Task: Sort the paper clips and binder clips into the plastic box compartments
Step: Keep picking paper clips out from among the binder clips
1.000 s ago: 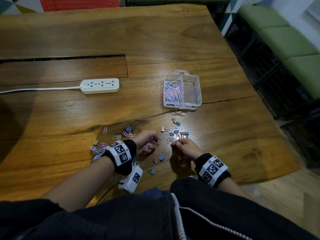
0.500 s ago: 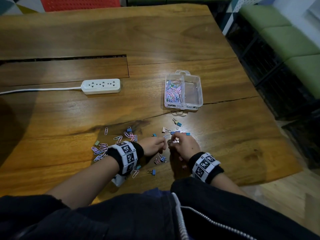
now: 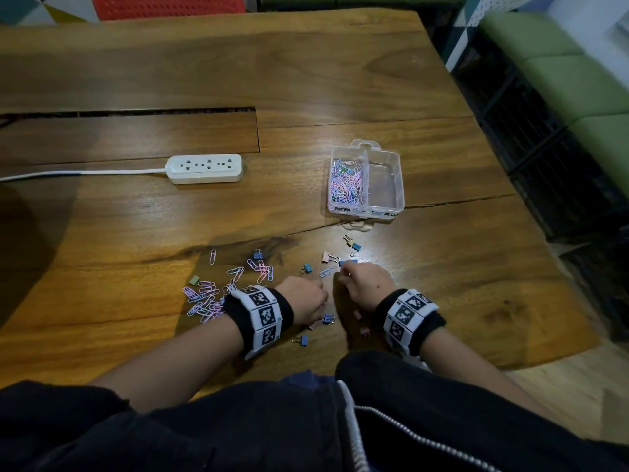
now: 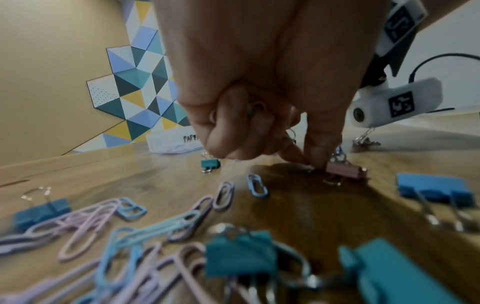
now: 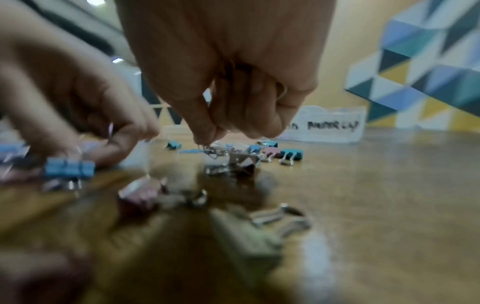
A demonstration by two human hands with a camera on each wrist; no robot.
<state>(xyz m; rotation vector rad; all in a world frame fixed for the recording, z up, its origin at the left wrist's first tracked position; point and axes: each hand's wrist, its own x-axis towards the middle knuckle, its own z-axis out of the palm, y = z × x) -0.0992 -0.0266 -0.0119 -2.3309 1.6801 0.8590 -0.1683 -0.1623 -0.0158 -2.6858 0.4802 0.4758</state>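
A clear two-compartment plastic box [image 3: 398, 185] stands ahead; its left side holds pastel paper clips [image 3: 347, 180], its right side looks bare. Loose paper clips [image 3: 204, 299] lie left of my left wrist, and binder clips [image 3: 354, 246] are scattered between the hands and the box. My left hand [image 4: 310, 163] has its fingers curled, thumb and forefinger pinching down at the end of a pink binder clip [image 4: 346, 171] on the table. My right hand [image 5: 211, 137] pinches the wire handle of a silver binder clip [image 5: 239, 162], with more wire loops tucked in its curled fingers.
A white power strip [image 3: 205, 168] with its cable lies at the left rear. A long slot [image 3: 136, 112] cuts the wooden table [image 3: 476, 301] behind it. The table ends at the right, with green benches [image 3: 578, 80] beyond.
Both hands have moved forward, away from my body and closer together, in among the binder clips. The left hand has moved right and lowered its fingertips to the table.
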